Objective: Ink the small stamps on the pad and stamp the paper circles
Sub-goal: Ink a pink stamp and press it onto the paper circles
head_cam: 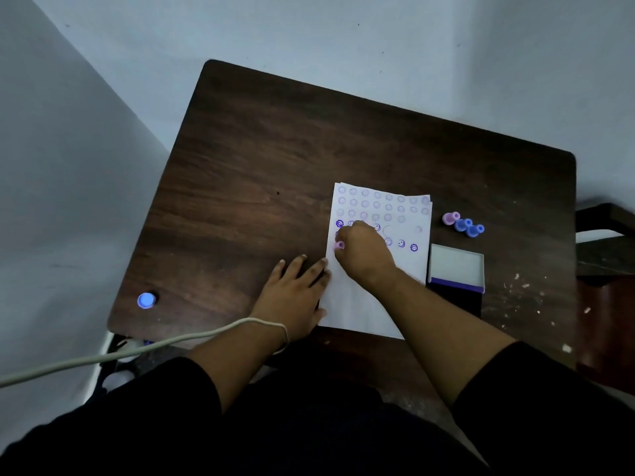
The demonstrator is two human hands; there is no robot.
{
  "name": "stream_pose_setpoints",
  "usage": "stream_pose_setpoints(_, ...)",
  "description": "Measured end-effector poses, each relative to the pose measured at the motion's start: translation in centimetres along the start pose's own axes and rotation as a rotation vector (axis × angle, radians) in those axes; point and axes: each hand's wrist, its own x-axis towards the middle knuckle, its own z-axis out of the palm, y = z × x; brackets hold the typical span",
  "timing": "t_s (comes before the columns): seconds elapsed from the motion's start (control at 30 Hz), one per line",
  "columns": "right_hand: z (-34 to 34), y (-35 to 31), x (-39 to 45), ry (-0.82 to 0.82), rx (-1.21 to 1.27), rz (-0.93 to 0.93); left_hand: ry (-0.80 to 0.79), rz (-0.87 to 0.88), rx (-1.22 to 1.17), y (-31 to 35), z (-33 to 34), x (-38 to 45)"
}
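Observation:
A white paper sheet (364, 304) printed with rows of circles lies on the dark wooden table (275, 149). Several circles in the lower rows carry purple stamp marks. My right hand (364, 250) is shut on a small pink stamp (338, 245) and holds it down near the sheet's left edge. My left hand (295, 290) lies flat, fingers spread, on the table against the paper's left edge. The ink pad (456, 267) sits open just right of the sheet. Three more small stamps, one pink (450, 218) and two blue (469, 227), lie above the pad.
A blue stamp (146, 300) stands alone near the table's front left corner. A pale cable (103, 355) runs from the left across my left wrist. White crumbs dot the table's right side. A dark bench edge (608, 242) shows at the far right.

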Motion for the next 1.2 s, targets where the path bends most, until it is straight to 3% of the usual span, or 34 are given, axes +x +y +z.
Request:
stream_pose_setpoints(0.37, -4.6, -1.5, 3.9, 0.125, 0.006, -0.057, -0.003, 0.01, -0.037, -0.1, 0.5, 0.0)
stream_pose_setpoints(0.73, 0.2, -10.6, 5.4, -0.038, -0.031, -0.323, 0.034, 0.012, -0.1, -0.8, 0.7, -0.2)
stream_pose_setpoints(1.2, 3.0, -14.2, 7.2, -0.074, -0.083, -0.51, -0.013, 0.018, -0.147, -0.5, -1.1, -0.8)
